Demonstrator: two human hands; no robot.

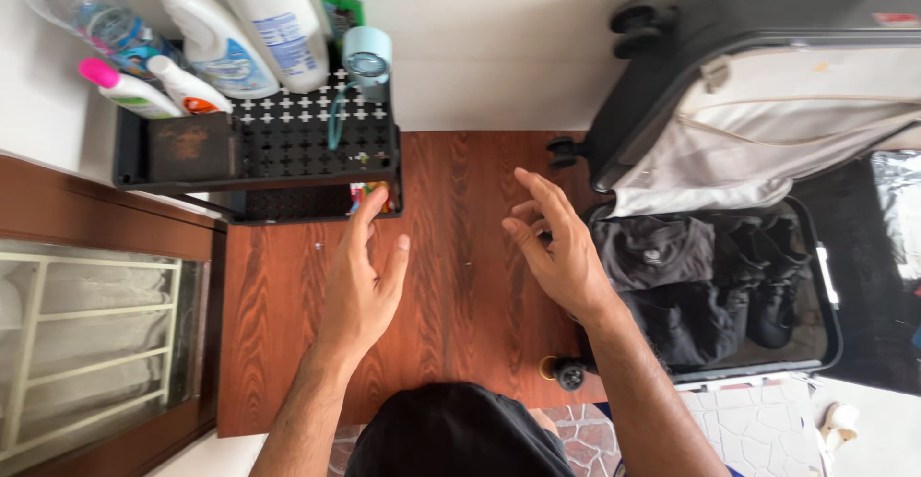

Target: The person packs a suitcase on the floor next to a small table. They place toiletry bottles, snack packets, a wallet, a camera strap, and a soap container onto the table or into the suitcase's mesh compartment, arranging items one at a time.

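My left hand (pixel 364 280) hovers open over a brown wooden floor panel (pixel 278 343), fingers pointing toward a black perforated rack (pixel 288 136). It holds nothing. My right hand (pixel 556 247) is also open and empty, fingers spread and slightly curled, just left of an open black suitcase (pixel 672 45). Dark folded clothes (pixel 672 266) fill the suitcase's lower half. Its lid, lined in pale fabric (pixel 767 122), stands raised behind.
On the rack stand several cleaning bottles (pixel 259 26), a pink-capped bottle (pixel 125 88) and a pale blue cup (pixel 366 59). A wooden frame with a barred glass panel (pixel 86 343) lies at the left. White wall runs behind. Patterned tiles (pixel 758 429) show at lower right.
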